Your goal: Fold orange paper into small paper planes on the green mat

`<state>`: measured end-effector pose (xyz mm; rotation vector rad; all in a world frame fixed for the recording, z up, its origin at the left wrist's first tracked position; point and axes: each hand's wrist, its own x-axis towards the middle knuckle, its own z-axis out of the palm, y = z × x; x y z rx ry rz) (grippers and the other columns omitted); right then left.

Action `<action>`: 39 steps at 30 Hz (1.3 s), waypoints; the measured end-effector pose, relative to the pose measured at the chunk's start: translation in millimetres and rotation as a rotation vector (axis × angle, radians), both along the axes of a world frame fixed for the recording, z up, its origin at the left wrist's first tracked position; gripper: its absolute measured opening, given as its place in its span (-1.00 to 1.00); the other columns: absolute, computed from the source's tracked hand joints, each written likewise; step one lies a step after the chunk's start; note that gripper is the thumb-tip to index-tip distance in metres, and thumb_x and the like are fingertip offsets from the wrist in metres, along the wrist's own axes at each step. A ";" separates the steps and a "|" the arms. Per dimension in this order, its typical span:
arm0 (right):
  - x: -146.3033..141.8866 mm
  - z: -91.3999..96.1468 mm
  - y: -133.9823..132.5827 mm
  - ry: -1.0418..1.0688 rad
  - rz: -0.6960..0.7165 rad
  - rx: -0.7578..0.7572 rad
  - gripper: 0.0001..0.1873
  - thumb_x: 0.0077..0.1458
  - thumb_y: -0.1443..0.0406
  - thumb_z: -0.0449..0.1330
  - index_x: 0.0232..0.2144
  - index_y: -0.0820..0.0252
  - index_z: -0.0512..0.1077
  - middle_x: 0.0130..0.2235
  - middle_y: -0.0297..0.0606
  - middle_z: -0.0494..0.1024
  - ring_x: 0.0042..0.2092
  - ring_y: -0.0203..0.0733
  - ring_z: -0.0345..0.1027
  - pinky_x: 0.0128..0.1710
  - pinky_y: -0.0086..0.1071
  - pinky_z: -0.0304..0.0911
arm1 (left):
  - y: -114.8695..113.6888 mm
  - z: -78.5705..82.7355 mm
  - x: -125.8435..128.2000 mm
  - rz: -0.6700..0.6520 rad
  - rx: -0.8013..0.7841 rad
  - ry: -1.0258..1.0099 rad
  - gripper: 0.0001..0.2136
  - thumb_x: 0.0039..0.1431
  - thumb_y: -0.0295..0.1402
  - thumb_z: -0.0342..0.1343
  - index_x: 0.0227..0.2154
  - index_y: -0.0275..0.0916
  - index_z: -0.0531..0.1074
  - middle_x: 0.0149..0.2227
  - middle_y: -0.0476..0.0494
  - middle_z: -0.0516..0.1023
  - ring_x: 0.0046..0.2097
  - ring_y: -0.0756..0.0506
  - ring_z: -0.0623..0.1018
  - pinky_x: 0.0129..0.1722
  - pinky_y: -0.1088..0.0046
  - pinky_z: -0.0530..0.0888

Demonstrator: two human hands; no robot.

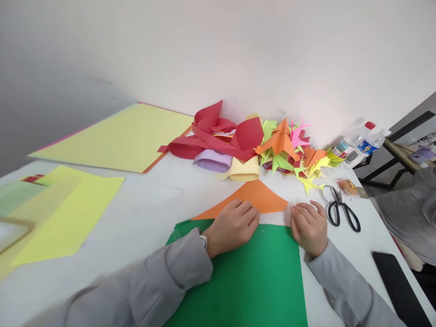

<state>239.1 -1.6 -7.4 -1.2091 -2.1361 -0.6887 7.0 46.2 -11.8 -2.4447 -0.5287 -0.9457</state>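
Observation:
My left hand [233, 225] lies palm down, fingers curled, pressing on the lower edge of a folded orange paper triangle [254, 196]. My right hand [309, 225] rests with bent fingers at the triangle's right corner, on the top right edge of a green sheet [248, 277] that lies under both wrists. Both arms wear grey sleeves, and a watch shows at the left wrist.
A heap of folded paper cranes [289, 150] and red curled offcuts [218, 134] sits against the wall. Black scissors [340, 209], two water bottles [357, 145] and a dark phone [398, 286] lie right. Yellow sheets [119, 136] lie left. Another person's grey sleeve [412, 213] is at far right.

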 end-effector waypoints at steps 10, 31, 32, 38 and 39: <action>-23.8 0.6 -4.9 -0.050 0.190 -0.037 -0.79 0.13 0.47 0.10 -0.21 0.19 0.45 -0.30 -0.27 0.63 -0.16 -0.20 0.46 0.05 -0.17 0.12 | -12.5 -1.9 8.4 -0.081 -0.036 0.024 -0.86 0.23 -0.55 -0.05 -0.30 -0.34 0.42 -0.37 -0.19 0.49 -0.35 -0.09 0.40 -0.45 0.34 0.27; -22.6 -3.3 -8.6 -0.052 0.182 -0.002 -0.82 0.09 0.48 0.14 -0.25 0.24 0.47 -0.33 -0.25 0.63 -0.18 -0.18 0.46 0.02 -0.13 0.17 | -9.6 -2.6 6.3 -0.091 -0.079 -0.021 -0.92 0.19 -0.52 0.04 -0.36 -0.32 0.42 -0.27 -0.19 0.51 -0.27 -0.09 0.41 -0.39 0.34 0.29; -21.9 -3.9 -8.2 -0.045 0.180 -0.005 -0.83 0.10 0.47 0.14 -0.25 0.24 0.47 -0.33 -0.26 0.63 -0.19 -0.19 0.46 0.02 -0.14 0.17 | -8.9 -3.0 6.0 -0.089 -0.072 -0.026 -0.93 0.19 -0.52 0.05 -0.37 -0.32 0.42 -0.25 -0.19 0.52 -0.27 -0.09 0.41 -0.40 0.34 0.29; -19.2 -6.5 -5.6 -0.003 0.171 -0.009 -0.85 0.08 0.46 0.18 -0.26 0.23 0.45 -0.34 -0.28 0.63 -0.21 -0.19 0.47 0.02 -0.15 0.17 | -4.7 -3.9 4.9 -0.055 -0.039 -0.057 -0.93 0.15 -0.50 0.09 -0.42 -0.29 0.44 -0.19 -0.17 0.56 -0.27 -0.09 0.43 -0.40 0.34 0.33; -19.3 -6.3 -5.4 -0.001 0.173 -0.009 -0.85 0.07 0.47 0.19 -0.26 0.24 0.45 -0.34 -0.28 0.63 -0.22 -0.19 0.47 0.02 -0.15 0.17 | -4.2 -3.6 4.8 -0.051 -0.037 -0.060 -0.92 0.15 -0.49 0.09 -0.43 -0.28 0.45 -0.19 -0.16 0.56 -0.28 -0.09 0.43 -0.40 0.34 0.33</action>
